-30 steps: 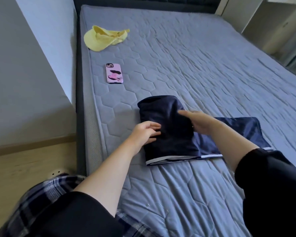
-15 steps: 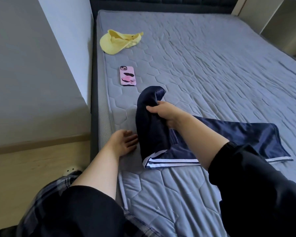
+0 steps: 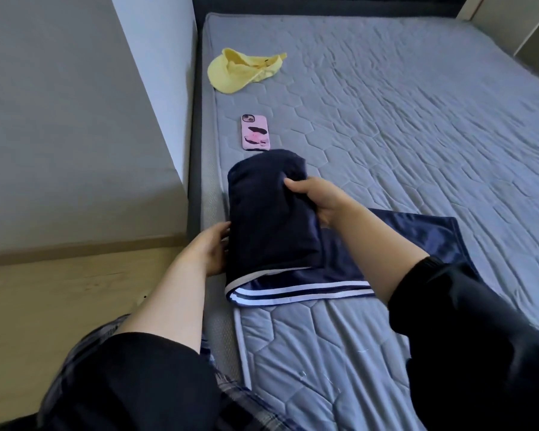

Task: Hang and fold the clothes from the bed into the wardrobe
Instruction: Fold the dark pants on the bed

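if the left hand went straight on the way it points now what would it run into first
The folded navy garment. The left hand points toward the fold's left edge, fingers seemingly touching it already, so it would push into the cloth at once.

The garment is navy with white hem stripes. The mattress is grey-blue, quilted in hexagons; the cap is yellow, the phone case pink with dark blotches.

On my feed, a pink-cased phone lies face down, a yellow cap beyond it, the two apart; at left I see a grey wall meeting a pale wood floor.
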{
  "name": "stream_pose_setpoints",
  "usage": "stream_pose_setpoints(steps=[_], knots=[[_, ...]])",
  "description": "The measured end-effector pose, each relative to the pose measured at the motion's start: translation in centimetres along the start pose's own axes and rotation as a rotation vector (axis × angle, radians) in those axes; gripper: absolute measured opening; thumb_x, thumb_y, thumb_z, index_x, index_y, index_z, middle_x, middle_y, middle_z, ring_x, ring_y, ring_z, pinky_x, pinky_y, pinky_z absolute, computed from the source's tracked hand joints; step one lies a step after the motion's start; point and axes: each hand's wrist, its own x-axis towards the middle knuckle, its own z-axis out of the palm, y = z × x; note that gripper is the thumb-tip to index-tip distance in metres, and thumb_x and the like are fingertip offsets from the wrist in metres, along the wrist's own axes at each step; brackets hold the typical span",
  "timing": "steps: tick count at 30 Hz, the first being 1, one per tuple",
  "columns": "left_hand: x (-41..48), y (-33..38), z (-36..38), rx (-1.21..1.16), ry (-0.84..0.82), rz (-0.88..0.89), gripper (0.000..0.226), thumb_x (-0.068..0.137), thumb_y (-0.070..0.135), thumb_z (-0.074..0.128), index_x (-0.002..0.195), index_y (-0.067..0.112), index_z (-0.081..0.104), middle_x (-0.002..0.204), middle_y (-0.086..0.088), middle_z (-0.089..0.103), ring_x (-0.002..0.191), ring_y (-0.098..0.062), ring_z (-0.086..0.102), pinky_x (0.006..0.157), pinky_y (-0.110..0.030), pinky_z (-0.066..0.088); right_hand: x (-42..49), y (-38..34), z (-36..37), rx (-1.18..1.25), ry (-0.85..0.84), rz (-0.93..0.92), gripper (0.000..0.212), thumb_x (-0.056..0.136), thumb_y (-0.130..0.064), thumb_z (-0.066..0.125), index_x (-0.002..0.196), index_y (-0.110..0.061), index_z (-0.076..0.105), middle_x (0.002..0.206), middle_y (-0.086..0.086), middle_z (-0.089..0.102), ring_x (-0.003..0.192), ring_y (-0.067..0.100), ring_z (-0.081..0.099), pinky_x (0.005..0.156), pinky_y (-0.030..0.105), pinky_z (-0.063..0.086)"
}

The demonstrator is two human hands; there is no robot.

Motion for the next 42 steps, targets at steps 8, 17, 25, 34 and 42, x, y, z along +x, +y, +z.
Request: stream_pose_setpoints(steps=[8,17,25,34,42], knots=[[1.2,-2.7,4.9,0.273,0.060,0.164,0.063,0.085,0.033,0.070,0.136,0.009,0.042,0.128,-0.001,0.056,0.108,-0.021,0.058,0.091,-0.037,0.050,-0.3,7.1,-12.4,-0.236,0.588,0.203,0.036,0.086,-0.009,0.068,0.119,0.005,0.059,0.107,0.018,0.065,0.105,0.033,0.062,0.094,0.045,0.049],[2.4,-3.2,5.8,0.335,0.056,0.168,0.082,0.073,0.041,0.079,0.140,0.015,0.038,0.134,-0.005,0.055,0.112,-0.022,0.057,0.093,-0.036,0.049,0.5,8.1,-10.9,-0.537,0.612,-0.178,0.010,0.087,-0.012,0.063,0.097,-0.016,0.063,0.083,-0.007,0.064,0.074,0.002,0.058,0.066,0.019,0.043],[2.1,-2.6,5.0,0.231,0.063,0.119,0.065,0.073,0.010,0.079,0.132,0.009,0.051,0.117,-0.012,0.065,0.098,-0.027,0.065,0.074,-0.033,0.053,1.1,9.9,-9.3,-0.307,0.400,0.089,0.022,0.091,-0.010,0.061,0.113,-0.005,0.062,0.103,0.010,0.068,0.087,0.020,0.065,0.069,0.028,0.051],[2.1,-3.1,4.3,0.392,0.385,0.251,0.066,0.067,0.001,0.076,0.128,0.006,0.052,0.124,-0.012,0.060,0.109,-0.032,0.058,0.080,-0.033,0.046,-0.7,10.1,-9.3,-1.061,0.805,-0.303,0.055,0.088,-0.014,0.058,0.138,-0.011,0.035,0.140,0.011,0.042,0.125,0.032,0.042,0.097,0.042,0.039],[0.9,-0.4,3.7,0.514,0.449,0.381,0.056,0.064,0.001,0.071,0.117,0.011,0.056,0.109,-0.006,0.061,0.088,-0.027,0.054,0.072,-0.030,0.043,1.0,14.4,-6.4,-1.346,0.371,-0.078,0.063,0.100,-0.038,0.033,0.152,-0.012,0.010,0.160,0.012,0.001,0.147,0.028,0.002,0.117,0.044,0.011]])
